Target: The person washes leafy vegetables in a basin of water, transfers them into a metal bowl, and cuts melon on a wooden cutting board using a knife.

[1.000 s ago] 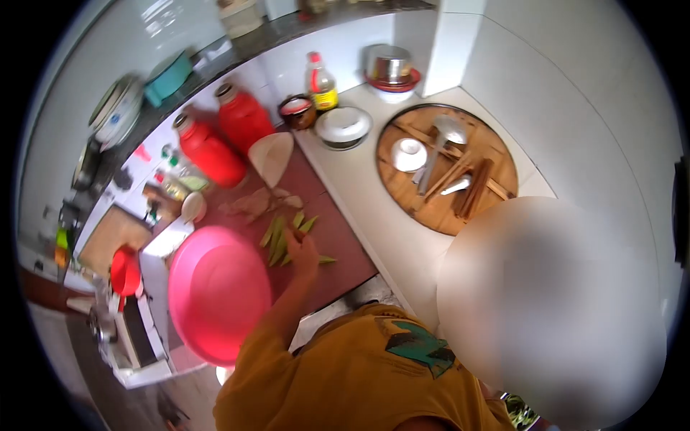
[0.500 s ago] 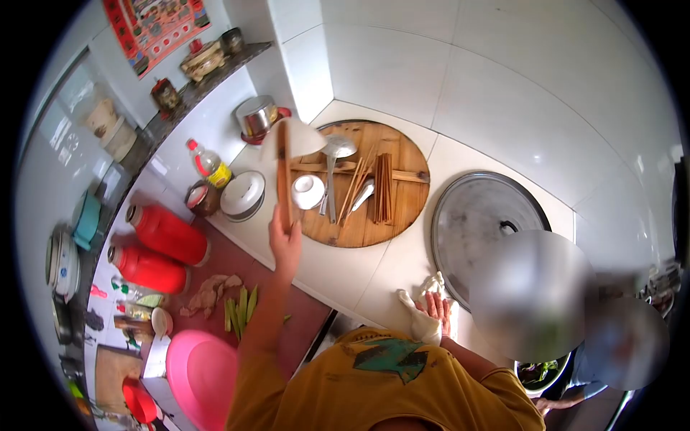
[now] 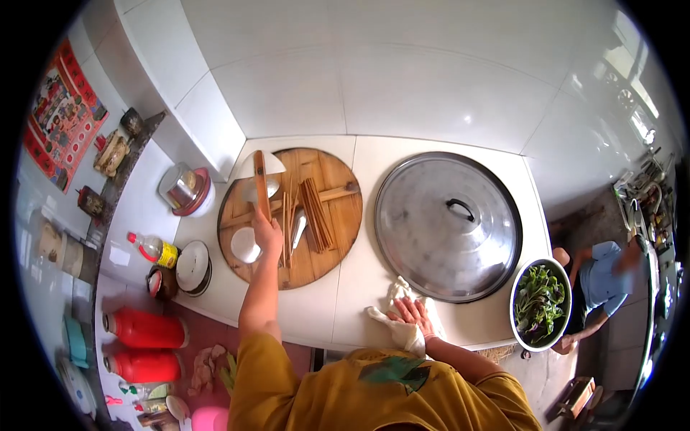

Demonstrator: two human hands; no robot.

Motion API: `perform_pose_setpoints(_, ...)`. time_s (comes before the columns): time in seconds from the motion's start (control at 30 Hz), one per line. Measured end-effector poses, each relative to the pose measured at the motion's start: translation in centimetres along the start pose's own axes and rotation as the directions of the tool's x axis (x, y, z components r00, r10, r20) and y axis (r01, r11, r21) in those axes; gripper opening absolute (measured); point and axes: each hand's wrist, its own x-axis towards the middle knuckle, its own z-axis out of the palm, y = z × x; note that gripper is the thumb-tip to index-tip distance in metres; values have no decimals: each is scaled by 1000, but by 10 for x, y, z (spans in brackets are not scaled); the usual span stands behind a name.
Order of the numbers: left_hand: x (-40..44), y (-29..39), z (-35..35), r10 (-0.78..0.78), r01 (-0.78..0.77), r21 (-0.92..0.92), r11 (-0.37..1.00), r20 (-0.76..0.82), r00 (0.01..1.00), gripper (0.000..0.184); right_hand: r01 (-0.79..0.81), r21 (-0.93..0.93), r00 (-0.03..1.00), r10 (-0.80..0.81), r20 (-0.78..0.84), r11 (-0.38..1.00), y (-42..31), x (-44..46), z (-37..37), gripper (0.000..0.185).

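Observation:
My left hand (image 3: 267, 235) is closed around the wooden handle of a wok spatula (image 3: 261, 179) with a wide pale blade, held over the left side of a round wooden lid (image 3: 341, 251). On that lid lie a bundle of chopsticks (image 3: 316, 215), a few loose chopsticks, a white-handled spoon (image 3: 298, 230), a small white bowl (image 3: 246, 246) and a metal ladle (image 3: 272, 188), partly hidden by the spatula. My right hand (image 3: 412, 316) presses with fingers spread on a crumpled white cloth (image 3: 397, 332) on the tiled counter (image 3: 352, 302).
A large metal pot lid (image 3: 445, 223) lies right of the wooden lid. A basin of leafy greens (image 3: 539, 302) stands by the counter's right end, with another person (image 3: 604, 276) beyond. A bottle (image 3: 154, 250), stacked dishes (image 3: 192, 266) and red thermoses (image 3: 147, 328) are at left.
My view has turned to the right, bringing the whole pot lid and greens into sight. The spatula, still in my left hand, has shifted over the wooden lid. My right hand stays on the cloth.

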Motion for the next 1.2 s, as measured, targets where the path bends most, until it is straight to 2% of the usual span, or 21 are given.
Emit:
perform_pose_setpoints(0.1,-5,-19,21,45,-46,-24,999,-46,998,64,2,28,1000,-3,17,1000,-2,3,-2,59)
perform_pose_setpoints(0.13,-6,-19,23,2,-2,-30,1000,-19,1000,64,1,24,1000,-2,19,1000,-1,3,-2,59)
perform_pose_setpoints(0.2,-7,-34,41,126,-124,23,992,-125,984,65,-10,46,1000,9,15,999,-2,4,-3,62)
perform_pose_setpoints(0.23,-9,-23,32,22,-23,-13,1000,-43,999,66,-11,56,1000,11,-1,998,-2,4,-2,62)
perform_pose_setpoints(0.4,-11,-31,34,3,-4,71,997,12,1000,66,-15,50,999,16,-31,999,-2,5,9,62)
perform_pose_setpoints(0.43,-14,-33,32,-20,17,61,998,49,999,65,-2,30,999,3,-50,1000,-3,5,9,61)
perform_pose_setpoints(0.5,-21,-29,25,-56,55,37,998,27,998,63,9,0,999,-9,-46,1000,-3,7,10,60)
perform_pose_setpoints(0.63,-43,-19,6,1,-1,-33,999,-25,1000,62,27,-1,994,-27,-103,1000,-2,5,12,60)
perform_pose_setpoints(0.77,-104,-6,2,221,-240,-105,965,-163,961,63,52,31,986,-46,-163,998,2,4,22,58)
perform_pose_setpoints(0.8,-127,-3,8,252,-277,-123,953,-191,949,64,43,53,994,-37,-108,998,3,6,22,57)
perform_pose_setpoints(0.83,-152,13,-12,168,-166,-145,975,-4,986,64,56,-14,990,-57,-130,998,9,9,35,57)
perform_pose_setpoints(0.87,-178,11,-7,313,-341,-247,907,-145,939,65,66,-78,986,-77,-149,995,15,13,55,58)
perform_pose_setpoints(0.9,-204,20,-13,324,-352,-298,887,-141,935,65,63,-255,968,-121,-221,965,19,15,69,59)
perform_pose_setpoints(0.93,-228,32,-24,337,-363,-353,862,-136,932,65,33,-144,989,-53,-141,989,11,15,55,60)
perform_pose_setpoints(1.0,-272,49,-38,360,-366,-422,830,-96,928,61,-23,-34,1000,23,-7,999,-2,13,27,60)
perform_pose_setpoints(1.07,-311,61,-51,373,-353,-456,817,-48,927,62,-3,-84,987,-11,-160,996,-2,14,36,59)
perform_pose_setpoints(1.13,-346,63,-54,336,-269,-468,842,64,940,63,-20,21,986,23,-166,1000,-9,11,27,59)
perform_pose_setpoints(1.2,-375,62,-70,278,-156,-481,863,194,941,63,66,-138,918,-115,-380,988,6,14,53,56)
